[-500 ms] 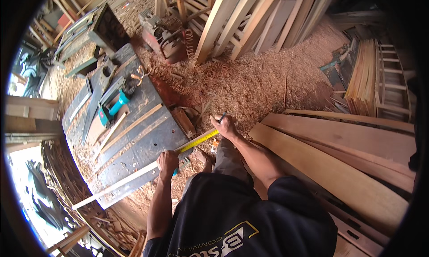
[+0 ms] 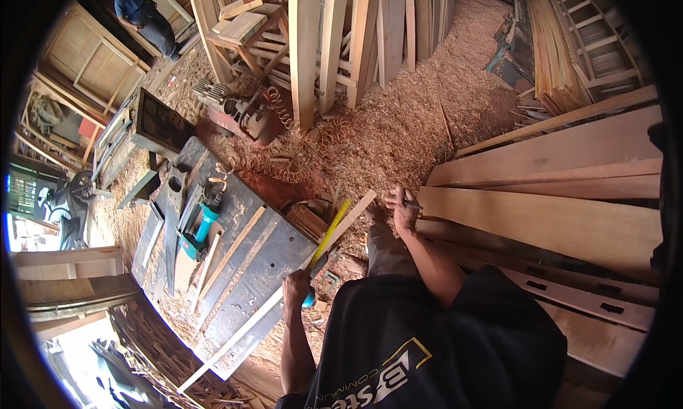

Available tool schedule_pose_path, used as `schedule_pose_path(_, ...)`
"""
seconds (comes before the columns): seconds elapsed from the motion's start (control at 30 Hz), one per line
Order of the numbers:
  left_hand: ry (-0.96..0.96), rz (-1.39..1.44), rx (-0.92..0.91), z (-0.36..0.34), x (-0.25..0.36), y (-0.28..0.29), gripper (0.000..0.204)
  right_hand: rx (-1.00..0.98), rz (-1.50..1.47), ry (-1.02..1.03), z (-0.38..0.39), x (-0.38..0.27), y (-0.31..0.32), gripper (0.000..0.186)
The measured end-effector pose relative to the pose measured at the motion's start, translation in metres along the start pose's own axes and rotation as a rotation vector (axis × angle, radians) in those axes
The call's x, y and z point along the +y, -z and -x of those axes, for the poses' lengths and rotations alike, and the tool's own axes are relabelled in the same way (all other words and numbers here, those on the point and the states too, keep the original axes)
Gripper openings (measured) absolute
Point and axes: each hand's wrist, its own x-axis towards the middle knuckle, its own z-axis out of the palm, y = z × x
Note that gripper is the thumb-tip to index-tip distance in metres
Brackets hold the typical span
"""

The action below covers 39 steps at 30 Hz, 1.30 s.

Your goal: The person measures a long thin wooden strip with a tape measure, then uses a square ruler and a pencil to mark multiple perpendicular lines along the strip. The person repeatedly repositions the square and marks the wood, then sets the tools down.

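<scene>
My left hand [image 2: 297, 286] is closed around a long, thin wooden strip [image 2: 242, 341] and a tape measure [image 2: 308, 298] with a teal case. The strip slants across the corner of a dark-topped worktable [image 2: 267, 234]. From my left hand the yellow tape blade [image 2: 331, 231] runs out beside the strip's far part, its tip standing a little apart from the wood. My right hand [image 2: 404, 210] is to the right of the strip's end, fingers bent around a dark pencil or pen [image 2: 413, 205].
On the worktable lie a teal power tool [image 2: 199, 232], a handsaw [image 2: 172, 249] and loose strips. An air compressor [image 2: 245, 117] with a coiled hose stands beyond. Wide boards [image 2: 526, 224] lie at right; planks [image 2: 363, 39] lean behind. Another person [image 2: 148, 17] is at far left. Shavings cover the floor.
My right hand has left the strip's end and moved right with the pencil or pen. The tape blade's tip has come away from the strip. The whole view has shifted.
</scene>
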Motion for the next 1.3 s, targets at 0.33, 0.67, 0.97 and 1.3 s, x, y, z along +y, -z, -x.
schedule_pose_path(0.33,0.172,0.998,0.061,0.062,-0.012,-0.051,0.044,-0.646,1.229,-0.120,0.032,0.077,0.100,0.033)
schedule_pose_path(0.67,0.340,0.925,0.197,0.075,-0.038,-0.082,0.055,-0.834,1.475,0.022,0.013,0.111,0.089,0.036)
schedule_pose_path(0.97,0.531,1.026,0.111,0.089,-0.068,-0.112,0.049,-0.789,1.539,-0.092,0.020,0.077,0.103,0.047)
schedule_pose_path(1.3,0.162,0.004,-0.187,0.072,-0.138,-0.186,0.030,-0.870,1.556,-0.040,0.008,0.057,0.099,0.038)
